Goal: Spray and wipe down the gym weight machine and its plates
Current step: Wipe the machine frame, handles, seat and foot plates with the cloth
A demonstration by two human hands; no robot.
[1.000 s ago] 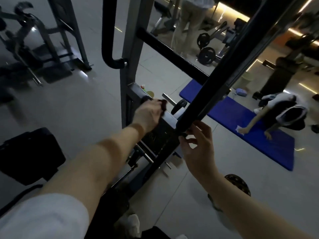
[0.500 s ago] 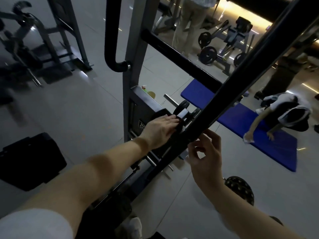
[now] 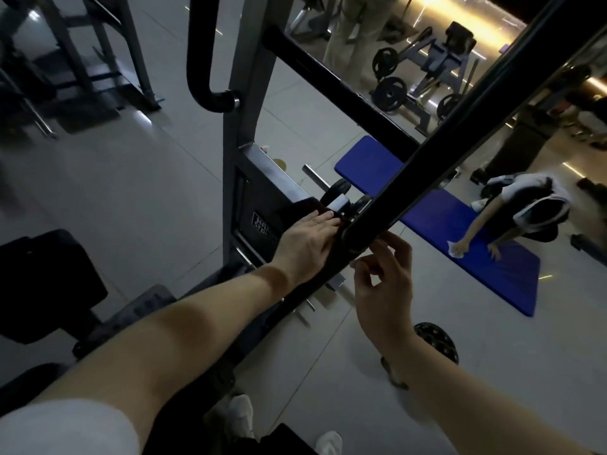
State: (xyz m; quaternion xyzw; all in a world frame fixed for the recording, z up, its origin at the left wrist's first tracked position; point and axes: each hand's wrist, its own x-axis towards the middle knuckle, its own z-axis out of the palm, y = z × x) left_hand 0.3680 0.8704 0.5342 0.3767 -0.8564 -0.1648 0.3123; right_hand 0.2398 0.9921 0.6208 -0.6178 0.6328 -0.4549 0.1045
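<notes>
Wiping step on the weight machine [image 3: 244, 126], with places read from the black diagonal bar [image 3: 460, 133]. On the frame side of the bar, just beside its lower end, the left hand [image 3: 307, 244] lies flat with straight fingers and presses a dark cloth [image 3: 295, 208] onto the machine's grey housing. Small plates [image 3: 335, 192] sit on a peg just beyond the fingertips, close against the bar. On the mat side of the bar, the right hand [image 3: 384, 280] hovers under the lower end with its fingers half curled. We see nothing in its grasp and cannot tell whether the tips touch the metal. A blue mat [image 3: 427, 208] lies beyond the bar, where another person kneels. We judge the housing to be mid-wipe and the plates not yet reached. The next move calls for carrying the cloth forward over the peg and plates, working it around the bar that crosses the reach.
</notes>
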